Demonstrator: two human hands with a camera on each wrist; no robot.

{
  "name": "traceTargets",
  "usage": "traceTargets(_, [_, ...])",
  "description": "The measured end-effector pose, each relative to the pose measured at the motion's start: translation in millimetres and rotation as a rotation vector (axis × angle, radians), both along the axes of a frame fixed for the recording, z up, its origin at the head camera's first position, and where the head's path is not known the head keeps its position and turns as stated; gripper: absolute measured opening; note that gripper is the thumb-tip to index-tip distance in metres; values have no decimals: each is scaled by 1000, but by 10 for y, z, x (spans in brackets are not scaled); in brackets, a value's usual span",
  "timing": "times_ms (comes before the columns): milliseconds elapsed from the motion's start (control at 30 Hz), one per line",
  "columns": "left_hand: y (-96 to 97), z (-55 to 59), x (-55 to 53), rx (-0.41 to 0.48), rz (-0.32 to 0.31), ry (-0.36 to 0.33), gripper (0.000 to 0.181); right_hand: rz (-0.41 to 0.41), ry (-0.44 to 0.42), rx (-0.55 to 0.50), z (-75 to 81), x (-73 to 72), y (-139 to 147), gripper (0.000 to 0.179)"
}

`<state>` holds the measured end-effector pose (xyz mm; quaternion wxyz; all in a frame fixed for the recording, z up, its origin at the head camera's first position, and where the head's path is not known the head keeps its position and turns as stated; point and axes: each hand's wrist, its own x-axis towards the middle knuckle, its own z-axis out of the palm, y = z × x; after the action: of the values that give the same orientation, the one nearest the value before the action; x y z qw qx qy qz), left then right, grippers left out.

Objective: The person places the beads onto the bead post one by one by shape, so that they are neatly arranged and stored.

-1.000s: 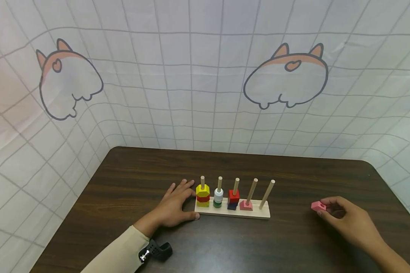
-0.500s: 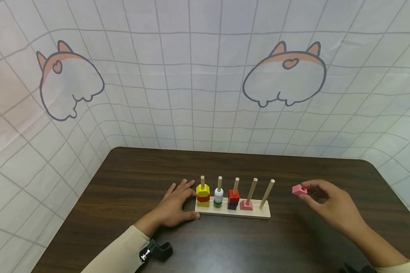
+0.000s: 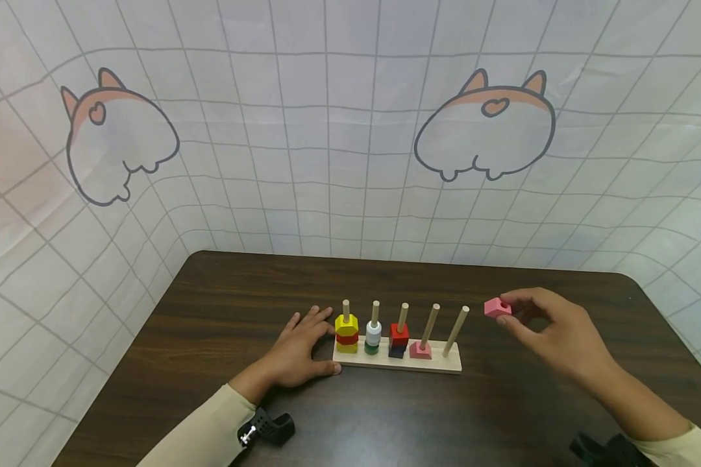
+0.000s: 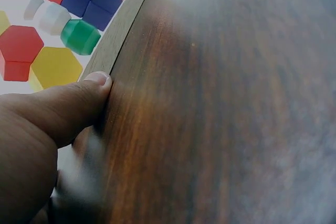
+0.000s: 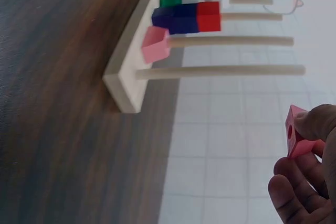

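A pale wooden peg board (image 3: 397,364) with several upright pegs lies on the table. From left to right its pegs bear yellow and red blocks (image 3: 346,334), white and green beads (image 3: 373,337), a red block over dark blue ones (image 5: 185,17), and one pink block (image 3: 420,351); the rightmost peg (image 3: 457,332) is bare. My left hand (image 3: 296,350) rests at the board's left end, fingers spread, its thumb (image 4: 79,100) against the front edge. Off the board's right end, raised above the table, my right hand (image 3: 561,331) pinches another pink block (image 3: 496,307) with a hole through it.
The dark wood-grain table (image 3: 385,421) runs back to a white grid-patterned curtain (image 3: 304,143) with cartoon animal prints. A black strap (image 3: 269,428) sits on the left wrist, and another black device (image 3: 607,451) is at the right wrist.
My right hand has lifted the pink block and carried it left and away from me, closer to the rightmost peg. The left hand and the peg board have stayed put.
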<state>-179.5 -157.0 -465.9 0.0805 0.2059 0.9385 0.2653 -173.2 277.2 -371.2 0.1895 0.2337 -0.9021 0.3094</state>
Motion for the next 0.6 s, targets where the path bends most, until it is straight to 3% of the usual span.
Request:
traceTargets(300, [0,8,-5,-1,-2,-4,56,58,60,2,196,-8,-139,44])
traceTargets(600, [-4,-19,-13,-10,8,-4,57,139,117,-3,275,-39,-270,48])
